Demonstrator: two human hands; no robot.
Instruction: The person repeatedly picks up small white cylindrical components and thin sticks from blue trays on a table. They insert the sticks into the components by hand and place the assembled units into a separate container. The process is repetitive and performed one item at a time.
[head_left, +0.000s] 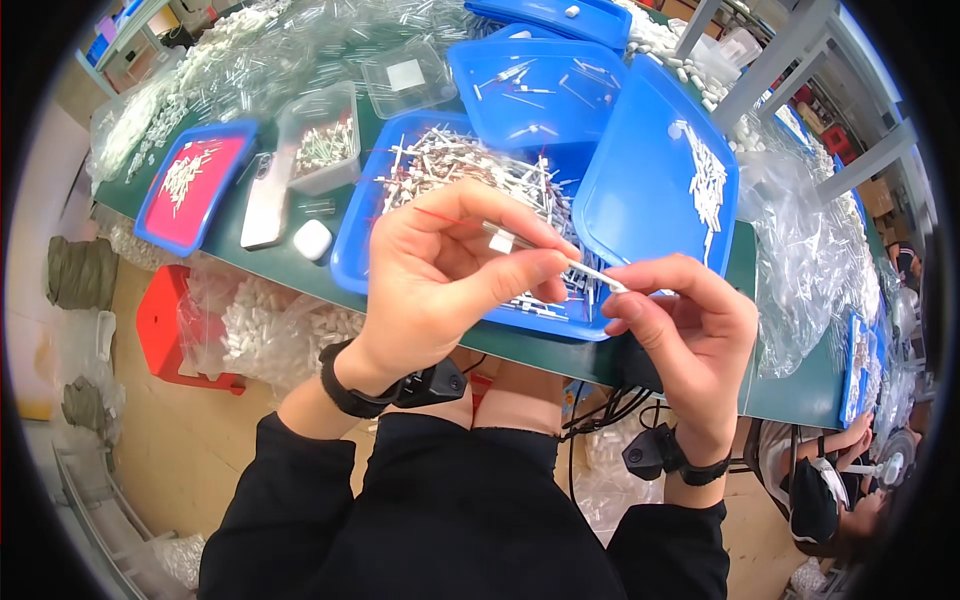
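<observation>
L hand (455, 270): thumb + index pinched on thin white stick (591, 271), held above pile tray (350, 255).
R hand (690, 325): thumb + fingertips closed at stick's R end.
In the way: hands hide part of pile tray; R blue tray (640, 150) overlaps its R side (far blue tray (550, 60) crowds in too).
L side: white case (312, 240), phone (265, 205), clear tub (325, 180), red-and-blue tray (225, 150).
R side: crumpled clear bag (800, 260) on green table (790, 395).

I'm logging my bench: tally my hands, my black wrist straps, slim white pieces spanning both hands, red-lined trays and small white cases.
Left hand, right hand: 2
Black wrist straps: 2
Slim white piece: 1
Red-lined tray: 1
Small white case: 1
Total: 7
</observation>
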